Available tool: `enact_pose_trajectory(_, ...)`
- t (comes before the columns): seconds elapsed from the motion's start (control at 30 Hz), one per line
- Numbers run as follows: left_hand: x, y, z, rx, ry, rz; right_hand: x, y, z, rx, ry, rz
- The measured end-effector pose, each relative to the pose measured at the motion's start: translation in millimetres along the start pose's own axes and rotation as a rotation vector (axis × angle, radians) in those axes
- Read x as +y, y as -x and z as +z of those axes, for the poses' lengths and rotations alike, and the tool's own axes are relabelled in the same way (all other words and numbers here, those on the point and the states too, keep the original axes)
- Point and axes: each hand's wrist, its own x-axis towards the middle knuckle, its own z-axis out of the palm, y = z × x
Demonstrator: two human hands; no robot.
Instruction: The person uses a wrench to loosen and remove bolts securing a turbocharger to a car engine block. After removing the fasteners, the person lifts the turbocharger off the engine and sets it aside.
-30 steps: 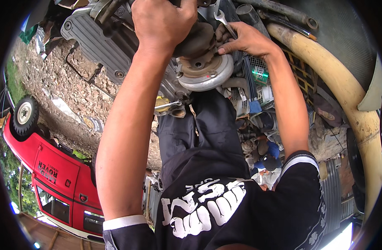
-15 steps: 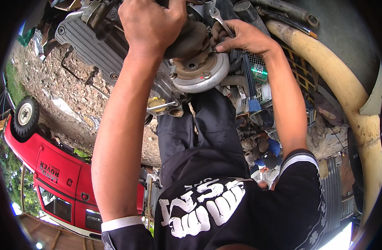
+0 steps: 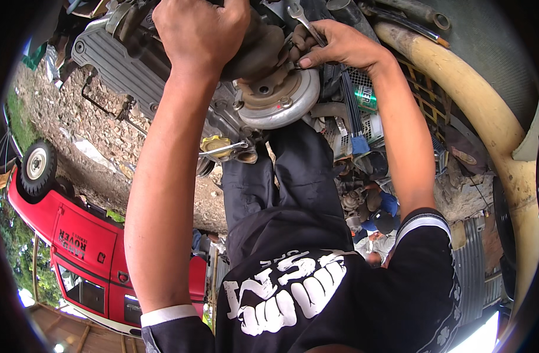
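My left hand (image 3: pixel 202 29) is clamped over a dark, rusty round housing (image 3: pixel 255 56) at the top of a grey engine (image 3: pixel 116 59). My right hand (image 3: pixel 334 44) grips a silver wrench (image 3: pixel 299 17) set against that housing, just above a shiny round metal disc (image 3: pixel 278 97) with bolts in it. Both forearms reach up from the lower edge, past my black printed shirt (image 3: pixel 293 288). The wrench's working end is hidden behind my fingers.
A yellow cap (image 3: pixel 213 144) sits on the engine below the disc. A thick cream-coloured tube (image 3: pixel 487 117) curves down the right side. A green can (image 3: pixel 363 97) lies among parts. A red vehicle (image 3: pixel 81 247) stands at the left. Another person (image 3: pixel 378 223) crouches beyond.
Both hands stay on the housing and wrench. They and the engine have drifted slightly left and up in the picture; the grip looks the same.
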Motion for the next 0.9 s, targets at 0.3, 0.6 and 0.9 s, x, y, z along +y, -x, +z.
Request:
enact_pose_trajectory(0.3,8,-3,-5,-0.028,0.028,-0.055,-1,6,13,0.136,0.132,-0.051)
enact_pose_trajectory(0.6,4,-1,-1,0.006,0.038,-0.019,7,5,7,0.059,-0.125,-0.081)
enact_pose_trajectory(0.9,6,-1,-3,-0.019,0.011,-0.040,14,1,10,0.106,0.049,-0.078)
